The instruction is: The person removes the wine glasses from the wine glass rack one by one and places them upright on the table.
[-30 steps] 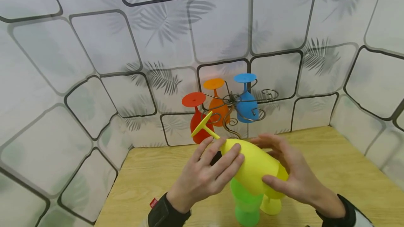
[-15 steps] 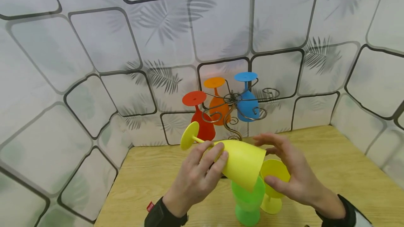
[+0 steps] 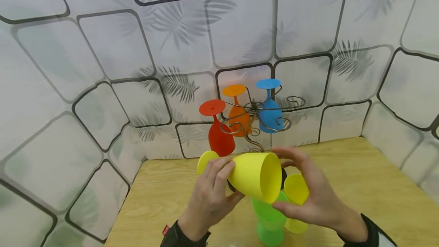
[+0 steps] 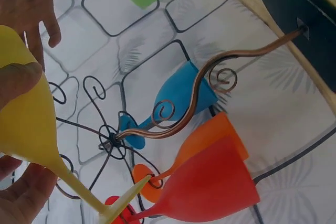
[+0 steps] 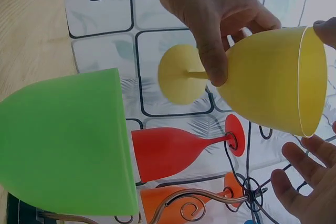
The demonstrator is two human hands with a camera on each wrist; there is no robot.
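Note:
In the head view my left hand (image 3: pixel 210 197) grips a yellow wine goblet (image 3: pixel 245 176) by the lower bowl near its stem. The goblet lies on its side in the air, foot to the left and mouth turned right toward me. My right hand (image 3: pixel 320 197) is spread beside the mouth; in the right wrist view its thumb (image 5: pixel 326 31) is at the rim and its other fingers fan out below. A green goblet (image 3: pixel 269 224) and a second yellow goblet (image 3: pixel 295 188) stand upright on the table beneath, partly hidden by the held goblet and right hand.
A curled metal stemware rack (image 3: pixel 253 106) stands behind my hands. Red (image 3: pixel 221 136), orange (image 3: pixel 240 122) and blue (image 3: pixel 271 115) goblets hang upside down from it. Patterned walls close in the wooden table (image 3: pixel 157 186) at the back and sides. A small red tag (image 3: pixel 166 230) shows by my left sleeve.
The held yellow goblet has tipped from mouth-down to nearly level, its mouth now turned toward the camera. Its foot has dropped. My right hand has come off the bowl and shifted slightly left.

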